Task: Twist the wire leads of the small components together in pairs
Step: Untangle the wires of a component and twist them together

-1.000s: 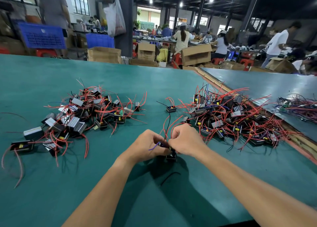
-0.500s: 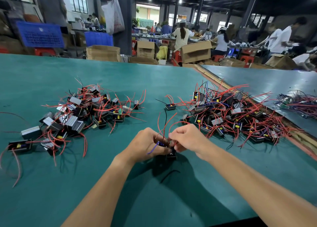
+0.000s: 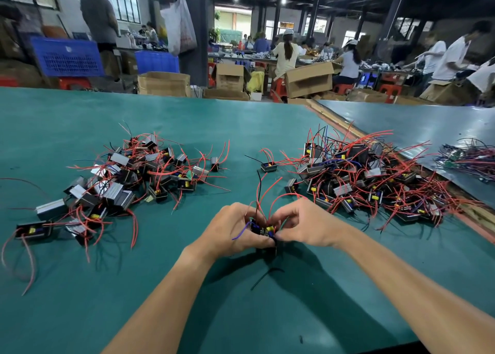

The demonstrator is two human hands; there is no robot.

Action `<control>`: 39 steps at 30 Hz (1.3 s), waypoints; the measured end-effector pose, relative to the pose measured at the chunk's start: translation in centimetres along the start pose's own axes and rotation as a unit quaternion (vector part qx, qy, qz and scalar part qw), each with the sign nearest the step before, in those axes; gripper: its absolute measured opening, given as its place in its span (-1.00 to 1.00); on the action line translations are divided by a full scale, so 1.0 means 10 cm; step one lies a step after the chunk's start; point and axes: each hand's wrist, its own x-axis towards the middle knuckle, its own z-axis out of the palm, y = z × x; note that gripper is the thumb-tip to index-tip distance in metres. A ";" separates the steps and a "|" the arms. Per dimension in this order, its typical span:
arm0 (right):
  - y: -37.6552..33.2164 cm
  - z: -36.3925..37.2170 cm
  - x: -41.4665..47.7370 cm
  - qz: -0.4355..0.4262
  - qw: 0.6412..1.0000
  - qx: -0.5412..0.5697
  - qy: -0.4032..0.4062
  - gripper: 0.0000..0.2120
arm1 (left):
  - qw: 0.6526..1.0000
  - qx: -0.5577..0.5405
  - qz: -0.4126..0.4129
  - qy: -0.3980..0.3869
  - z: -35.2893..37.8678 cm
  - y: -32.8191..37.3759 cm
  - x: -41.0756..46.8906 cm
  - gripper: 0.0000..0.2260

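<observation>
Red-insulated leads (image 3: 270,193) rise in loose arcs from the small component (image 3: 263,230), which I hold between both hands at the near middle of the green table (image 3: 80,286).

Hands: the left hand (image 3: 227,230) grips the component body, fingers curled round it, and a purple lead (image 3: 241,234) loops out across that hand. The right hand (image 3: 308,224) pinches narrowly, thumb against forefinger, at the lead roots just beside the yellow part. Which pair it has I cannot tell; the fingers hide it.

Handling, in my judgement: the unit is light, with a rigid boxy body that makes the sound place to take hold. The leads are thin and pliant and should keep a twist once given. Their insulation looks smooth and may slide under the fingertips. The roots, where wire meets body, are the likely weak point, so I would pinch the leads partway along their length and not at the root.

Surroundings: one pile of like components (image 3: 128,179) lies far left and a denser pile (image 3: 375,182) far right, both well apart from the hands. Which pile is finished I cannot tell.
</observation>
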 end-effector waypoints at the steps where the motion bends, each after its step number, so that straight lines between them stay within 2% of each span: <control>1: -0.01 0.00 0.01 -0.005 1.000 -0.007 -0.003 -0.87 | 1.000 0.009 -0.004 0.007 0.00 0.00 0.00 -0.74; 7: -0.13 0.05 0.22 -0.026 0.998 -0.061 0.011 -0.85 | 0.995 0.083 -0.010 0.059 -0.02 -0.07 0.02 -0.76; 12: -0.22 0.04 0.45 -0.048 0.992 -0.119 0.010 -0.85 | 0.985 0.131 -0.032 0.105 -0.02 -0.12 0.06 -0.70; 16: -0.16 -0.04 0.55 -0.050 0.993 -0.110 -0.016 -0.84 | 0.984 0.136 -0.047 0.102 -0.01 -0.15 0.10 -0.61; 21: -0.05 -0.02 0.56 -0.079 0.993 -0.090 -0.012 -0.90 | 0.994 0.079 -0.016 0.068 -0.01 -0.23 0.09 -0.69; 24: -0.01 -0.04 0.53 -0.096 0.985 -0.136 0.039 -0.97 | 0.993 0.091 -0.026 0.064 -0.01 -0.25 0.12 -0.69; 26: 0.00 -0.04 0.49 -0.104 0.978 -0.170 0.068 -0.95 | 0.992 0.104 -0.028 0.062 -0.01 -0.25 0.14 -0.68; 30: -0.04 0.04 0.47 -0.125 0.962 -0.232 0.069 -0.96 | 0.993 0.102 -0.030 0.057 0.01 -0.26 0.14 -0.69; 33: -0.04 0.05 0.47 -0.118 0.961 -0.240 0.065 -0.96 | 0.995 0.071 -0.032 0.055 0.01 -0.24 0.13 -0.68; 37: -0.02 0.05 0.46 -0.108 0.960 -0.253 0.061 -0.83 | 0.995 0.072 -0.031 0.062 0.00 -0.21 0.11 -0.68; 39: -0.02 0.07 0.45 -0.118 0.957 -0.257 0.071 -0.88 | 0.996 0.061 -0.024 0.053 0.00 -0.20 0.11 -0.72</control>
